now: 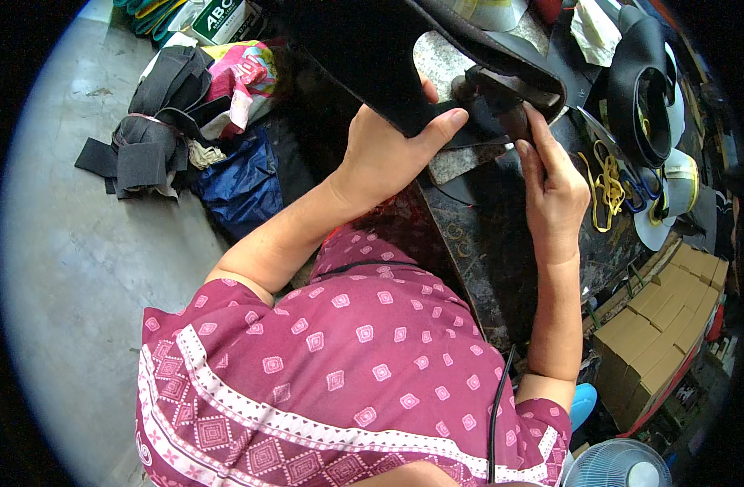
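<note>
A large sheet of black material (364,61), smooth and curved, spans the upper middle. My left hand (388,146) is closed on its near edge, with the thumb lying along the top side. My right hand (550,174) is at the sheet's right end, where the edge curls round. Its thumb and forefinger close on a small dark brown piece (514,122) beneath the curl. Part of the fingertips and whatever lies under the sheet are hidden. Behind and below the sheet, a grey speckled surface (457,165) shows.
Scissors with blue handles (644,193) and yellow ribbon (607,191) lie on the dark worktable (510,252). Coiled black strap (644,122) stands at the right. Dark fabric bundles (149,154) and a blue bag (246,174) lie left. A cardboard box (660,325) and fan (619,467) stand lower right.
</note>
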### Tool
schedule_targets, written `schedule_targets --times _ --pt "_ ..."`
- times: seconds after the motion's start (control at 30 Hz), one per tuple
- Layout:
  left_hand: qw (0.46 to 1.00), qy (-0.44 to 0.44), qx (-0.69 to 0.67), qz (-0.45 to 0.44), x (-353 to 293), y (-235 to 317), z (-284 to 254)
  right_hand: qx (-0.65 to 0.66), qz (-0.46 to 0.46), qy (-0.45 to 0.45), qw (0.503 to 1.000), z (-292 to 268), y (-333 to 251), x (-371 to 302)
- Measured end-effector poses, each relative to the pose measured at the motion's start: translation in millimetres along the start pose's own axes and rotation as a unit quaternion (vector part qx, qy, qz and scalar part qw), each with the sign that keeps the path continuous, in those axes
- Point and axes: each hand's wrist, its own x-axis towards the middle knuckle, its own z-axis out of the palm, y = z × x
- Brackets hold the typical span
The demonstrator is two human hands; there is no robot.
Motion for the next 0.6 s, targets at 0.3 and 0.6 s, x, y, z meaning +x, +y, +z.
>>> schedule_targets --times 0.3,0.6 --pt "1.0 -0.015 -0.013 0.0 -6 -1 -3 0.133 -0.003 0.078 0.988 -6 -10 -3" --pt "0.932 -0.058 -0.232 -0.273 -26 -3 -39 -0.042 0.02 -0.007 0.999 -6 18 -23"
